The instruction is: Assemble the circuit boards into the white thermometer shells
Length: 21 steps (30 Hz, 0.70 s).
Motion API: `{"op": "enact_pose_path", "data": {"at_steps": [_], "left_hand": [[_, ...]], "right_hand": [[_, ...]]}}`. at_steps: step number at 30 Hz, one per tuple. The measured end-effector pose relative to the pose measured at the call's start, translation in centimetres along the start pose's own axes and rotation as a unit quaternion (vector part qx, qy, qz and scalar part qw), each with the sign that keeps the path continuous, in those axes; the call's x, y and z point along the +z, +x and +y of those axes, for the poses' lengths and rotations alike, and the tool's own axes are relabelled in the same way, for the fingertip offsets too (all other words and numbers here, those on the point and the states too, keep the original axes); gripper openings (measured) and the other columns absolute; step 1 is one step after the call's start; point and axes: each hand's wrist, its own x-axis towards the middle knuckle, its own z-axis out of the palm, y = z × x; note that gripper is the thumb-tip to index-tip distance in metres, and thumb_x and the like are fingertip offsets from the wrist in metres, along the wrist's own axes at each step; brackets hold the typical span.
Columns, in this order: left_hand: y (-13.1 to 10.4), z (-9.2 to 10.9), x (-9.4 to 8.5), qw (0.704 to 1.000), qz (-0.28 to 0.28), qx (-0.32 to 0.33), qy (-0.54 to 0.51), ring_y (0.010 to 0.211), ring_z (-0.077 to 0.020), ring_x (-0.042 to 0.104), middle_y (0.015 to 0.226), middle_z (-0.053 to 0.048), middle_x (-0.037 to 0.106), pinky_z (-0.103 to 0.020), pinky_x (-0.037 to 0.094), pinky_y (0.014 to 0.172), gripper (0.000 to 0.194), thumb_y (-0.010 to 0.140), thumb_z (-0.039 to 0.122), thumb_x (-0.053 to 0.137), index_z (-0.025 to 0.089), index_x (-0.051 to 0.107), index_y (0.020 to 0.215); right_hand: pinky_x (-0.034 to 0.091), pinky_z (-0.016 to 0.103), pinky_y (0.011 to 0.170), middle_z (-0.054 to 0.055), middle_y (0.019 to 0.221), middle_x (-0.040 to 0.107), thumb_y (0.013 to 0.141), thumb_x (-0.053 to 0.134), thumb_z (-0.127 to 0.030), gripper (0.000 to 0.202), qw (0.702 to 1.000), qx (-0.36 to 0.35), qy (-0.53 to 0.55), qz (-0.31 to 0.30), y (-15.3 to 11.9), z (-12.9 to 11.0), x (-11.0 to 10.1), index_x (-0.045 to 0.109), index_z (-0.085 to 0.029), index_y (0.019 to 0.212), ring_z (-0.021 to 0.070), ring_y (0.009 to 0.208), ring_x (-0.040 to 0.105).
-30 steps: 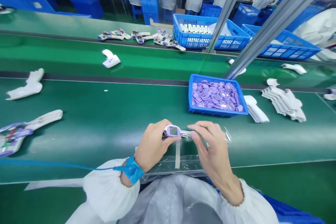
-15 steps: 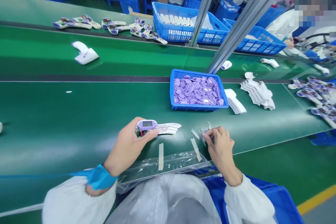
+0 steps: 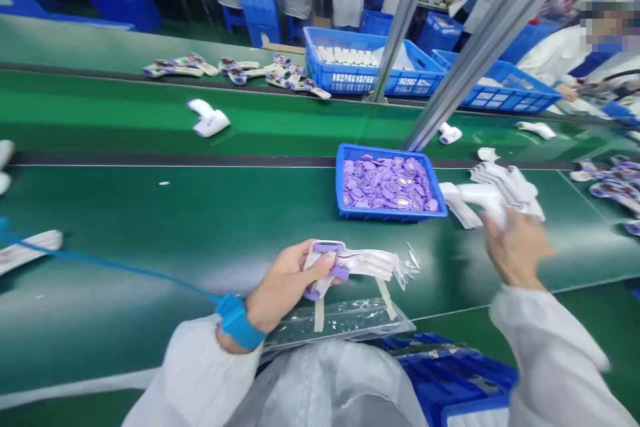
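My left hand (image 3: 300,273) is closed around a pistol-shaped, white-and-purple handheld device housing (image 3: 367,263), thumb across its purple part. Its white handle points right, over a small clear plastic piece (image 3: 411,268) on the green bench. Further right, my right hand (image 3: 520,247) is smeared by motion. Its fingers grip the end of a smooth white casing half (image 3: 483,195), which is above other white casing halves (image 3: 517,188). Beside them stands a blue tray (image 3: 342,180) full of small purple oval parts (image 3: 387,181).
A clear plastic bag (image 3: 345,320) is taped to the bench's near edge. Behind runs a green conveyor (image 3: 280,123) with a white casing (image 3: 210,119) on it. Metal posts (image 3: 450,80) rise beyond the tray. A blue cord (image 3: 125,267) runs left from my wristband.
My right hand has left the clear plastic pieces, moved right and taken a white casing half. My left hand has moved right with the housing, which is now turned. The view has shifted.
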Motion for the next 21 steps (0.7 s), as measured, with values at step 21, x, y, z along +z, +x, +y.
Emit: {"op": "enact_pose_path", "data": {"at_steps": [21], "left_hand": [[-1.3,-0.6,-0.6,0.965,0.016,0.110,0.239,0.095,-0.0191,0.060,0.110,-0.002,0.065,-0.029,0.047,0.079,0.047,0.085,0.046,0.068,0.024,0.054,0.125]], "right_hand": [[0.040,0.041,0.086,0.007,0.106,0.067,0.096,0.056,-0.042,0.031,0.891,-0.321,0.197,-0.254,-13.8,-16.6,-4.1,0.057,-0.020,0.119,0.0230,0.092,0.060]]}}
